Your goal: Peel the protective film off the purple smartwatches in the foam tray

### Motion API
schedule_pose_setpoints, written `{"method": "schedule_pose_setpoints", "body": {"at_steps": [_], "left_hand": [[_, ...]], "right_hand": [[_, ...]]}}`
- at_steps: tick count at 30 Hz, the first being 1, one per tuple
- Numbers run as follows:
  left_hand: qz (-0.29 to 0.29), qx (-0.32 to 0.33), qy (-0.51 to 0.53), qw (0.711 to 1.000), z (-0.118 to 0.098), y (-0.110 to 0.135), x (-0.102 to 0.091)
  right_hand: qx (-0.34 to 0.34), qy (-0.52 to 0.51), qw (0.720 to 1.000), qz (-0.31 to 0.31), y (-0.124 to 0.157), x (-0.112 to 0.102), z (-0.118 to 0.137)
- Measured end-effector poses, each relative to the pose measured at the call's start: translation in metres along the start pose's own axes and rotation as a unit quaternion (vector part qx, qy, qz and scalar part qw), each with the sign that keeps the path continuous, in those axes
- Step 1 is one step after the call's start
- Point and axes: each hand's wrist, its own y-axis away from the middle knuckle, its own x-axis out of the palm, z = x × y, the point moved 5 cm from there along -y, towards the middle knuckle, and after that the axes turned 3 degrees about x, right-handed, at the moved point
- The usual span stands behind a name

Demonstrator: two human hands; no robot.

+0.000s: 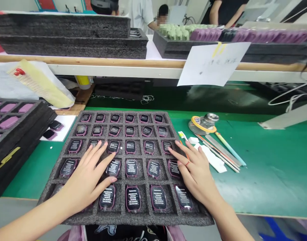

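A dark grey foam tray [145, 219] lies in front of me, its front edge reaching past the table edge. Each visible compartment holds a smartwatch [133, 199] with a purple case, many with lines of white text on a lit screen. My left hand [89, 174] is spread flat over the left part of the tray, covering some watches, and holds nothing. Along the tray's right side lies my right hand [196, 170], fingers extended, its fingertips over the watches of the right column. Whether the fingertips touch the screens I cannot tell.
On the green table [269, 167] at right are a glass bottle with a tape ring [203, 124], tweezers-like sticks [224, 152] and white wipes [213, 159]. Left stands a stacked foam tray [22, 134]; two watches [50, 134] lie beside it. A shelf [143, 70] crosses ahead; people stand beyond.
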Motion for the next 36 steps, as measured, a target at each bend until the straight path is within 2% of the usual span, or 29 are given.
{"method": "schedule_pose_setpoints", "body": {"at_steps": [5, 9, 13, 17, 22, 28, 36], "left_hand": [[-0.021, 0.017, -0.002, 1.000, -0.012, 0.010, -0.002], [-0.011, 0.030, 0.007, 0.999, -0.031, 0.017, 0.003], [-0.009, 0.027, 0.007, 1.000, -0.049, 0.016, 0.010], [-0.010, 0.019, 0.001, 1.000, -0.061, 0.012, 0.015], [-0.018, 0.011, 0.001, 1.000, -0.069, 0.009, 0.017], [-0.033, 0.001, -0.008, 0.999, -0.072, 0.010, 0.018], [-0.069, 0.017, -0.001, 0.997, -0.074, 0.020, 0.018]], "right_hand": [[0.032, -0.031, 0.998, -0.039, 0.002, -0.013, 0.002], [0.042, -0.049, 0.998, 0.005, 0.014, -0.016, 0.017], [-0.011, -0.028, 0.998, 0.058, 0.030, -0.015, 0.050], [-0.061, 0.003, 0.995, 0.075, 0.038, -0.012, 0.072], [-0.061, 0.026, 0.995, 0.074, 0.039, -0.006, 0.073], [-0.037, -0.016, 0.999, 0.014, 0.046, -0.012, 0.070], [-0.052, 0.057, 0.995, 0.065, 0.043, -0.004, 0.077]]}}
